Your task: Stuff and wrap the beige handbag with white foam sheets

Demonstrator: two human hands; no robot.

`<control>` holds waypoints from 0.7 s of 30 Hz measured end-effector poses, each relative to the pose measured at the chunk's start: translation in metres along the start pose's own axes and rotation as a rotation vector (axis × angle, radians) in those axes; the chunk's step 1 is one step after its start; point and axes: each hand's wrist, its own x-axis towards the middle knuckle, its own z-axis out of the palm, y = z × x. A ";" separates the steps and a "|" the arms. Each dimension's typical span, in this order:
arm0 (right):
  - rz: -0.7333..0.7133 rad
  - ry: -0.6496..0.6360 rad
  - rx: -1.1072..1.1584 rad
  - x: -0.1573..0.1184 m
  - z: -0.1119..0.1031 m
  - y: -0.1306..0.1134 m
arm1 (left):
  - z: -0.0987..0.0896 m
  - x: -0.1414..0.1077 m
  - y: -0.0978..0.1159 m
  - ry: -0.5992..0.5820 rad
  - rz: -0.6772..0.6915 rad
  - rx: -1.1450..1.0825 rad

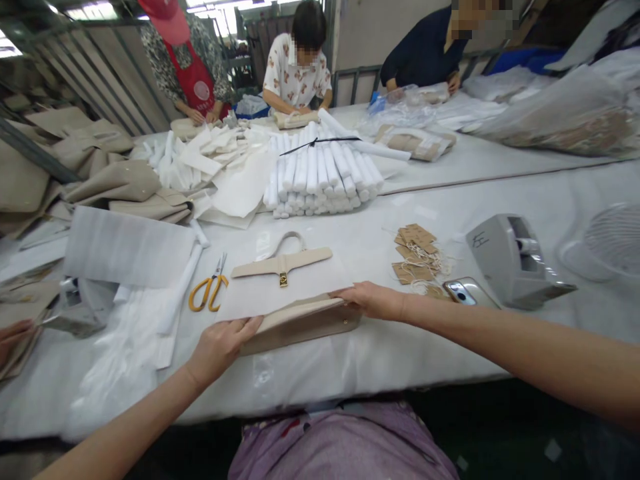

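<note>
A beige handbag [300,327] lies near the table's front edge, its opening edge raised between my two hands. My left hand [220,343] grips its left end, fingers on top. At the right end, my right hand [370,300] pinches the other corner. Just beyond lies a strap piece [305,259] with a small handle and a gold clasp [283,279], resting on a white sheet [245,300]. Scissors with orange handles [209,293] are left of that sheet.
Rolled white tubes [325,167] are bundled behind. Brown tags [415,253], a phone [470,292], a tape dispenser [517,260] and a fan [615,240] are right. More bags [120,183] lie left. Several people work around; one hand [15,337] shows at far left.
</note>
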 end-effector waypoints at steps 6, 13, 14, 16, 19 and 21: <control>0.092 0.224 0.097 -0.028 0.009 0.010 | 0.013 -0.010 -0.004 0.121 0.073 0.040; 0.261 0.445 0.368 -0.048 0.044 0.010 | 0.025 -0.019 -0.014 0.171 0.148 0.119; 0.258 0.469 0.379 -0.047 0.047 0.008 | 0.028 -0.021 -0.015 0.177 0.160 0.118; 0.263 0.534 0.402 -0.047 0.053 0.004 | 0.032 -0.024 -0.015 0.174 0.164 0.113; 0.297 0.644 0.437 -0.047 0.064 -0.002 | 0.038 -0.030 -0.007 0.134 0.120 0.125; 0.317 0.696 0.456 -0.048 0.071 -0.005 | 0.041 -0.032 0.000 0.109 0.085 0.141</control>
